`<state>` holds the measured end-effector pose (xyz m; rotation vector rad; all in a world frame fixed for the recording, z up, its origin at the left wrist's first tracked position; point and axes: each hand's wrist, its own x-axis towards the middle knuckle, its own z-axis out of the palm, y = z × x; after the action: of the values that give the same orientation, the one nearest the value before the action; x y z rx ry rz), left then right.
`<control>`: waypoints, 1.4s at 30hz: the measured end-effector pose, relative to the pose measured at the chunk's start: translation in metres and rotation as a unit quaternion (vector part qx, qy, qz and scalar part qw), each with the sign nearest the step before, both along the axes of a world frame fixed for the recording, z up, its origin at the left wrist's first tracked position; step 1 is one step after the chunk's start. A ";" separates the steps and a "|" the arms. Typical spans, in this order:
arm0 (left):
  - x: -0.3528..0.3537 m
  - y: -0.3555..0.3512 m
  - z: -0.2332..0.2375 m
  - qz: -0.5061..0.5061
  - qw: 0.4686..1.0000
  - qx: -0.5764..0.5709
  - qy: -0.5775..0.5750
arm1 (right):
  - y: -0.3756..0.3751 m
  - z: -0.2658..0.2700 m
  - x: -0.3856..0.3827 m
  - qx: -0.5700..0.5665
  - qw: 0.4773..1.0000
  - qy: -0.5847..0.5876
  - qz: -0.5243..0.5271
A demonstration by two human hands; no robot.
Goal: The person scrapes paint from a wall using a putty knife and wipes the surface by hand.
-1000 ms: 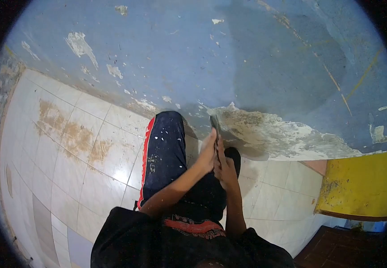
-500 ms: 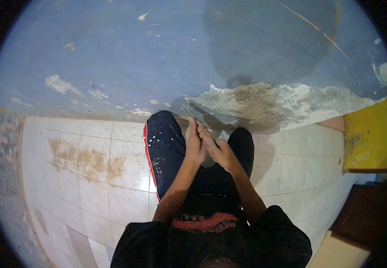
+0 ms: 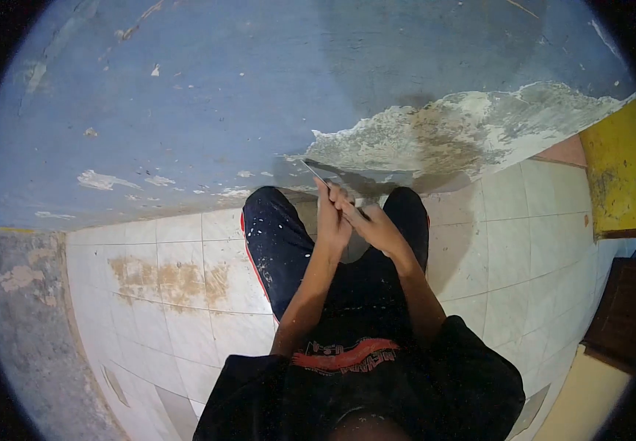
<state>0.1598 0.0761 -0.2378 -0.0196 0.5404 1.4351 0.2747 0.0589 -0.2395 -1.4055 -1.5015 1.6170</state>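
Observation:
Both my hands are closed together around a thin metal scraper (image 3: 315, 171), low in front of the blue wall (image 3: 207, 110). Its blade points up and left, and the tip appears to meet the wall at the left end of a bare, peeled patch (image 3: 384, 140). My left hand (image 3: 332, 219) wraps the tool close to the blade. Fingers of my right hand (image 3: 378, 228) overlap it from the right, hiding the handle. White flakes speckle my dark trousers (image 3: 277, 228).
Pale floor tiles (image 3: 178, 331) bear a brown dusty smear (image 3: 163, 279) on the left. A rough grey wall (image 3: 24, 316) bounds that side. At right stand a yellow painted surface (image 3: 617, 169) and a dark brown piece of furniture (image 3: 623, 309).
The view has tilted and shifted, so the peeled patch sits higher. My hands stay clasped on the scraper, and its tip is now at the patch's left edge.

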 end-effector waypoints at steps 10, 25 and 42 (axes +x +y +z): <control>0.018 0.012 0.000 0.011 0.999 -0.033 0.021 | 0.009 0.024 0.012 -0.031 0.997 0.010 -0.064; 0.007 -0.013 0.009 0.004 0.996 -0.041 -0.075 | -0.022 0.020 -0.002 0.072 0.995 -0.057 -0.041; -0.016 -0.004 0.023 -0.029 0.996 -0.090 0.005 | -0.022 0.026 -0.039 0.120 0.978 0.078 -0.152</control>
<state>0.1434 0.0724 -0.2145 -0.1395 0.6711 1.3268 0.2353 0.0367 -0.2138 -1.2711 -1.2727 1.2822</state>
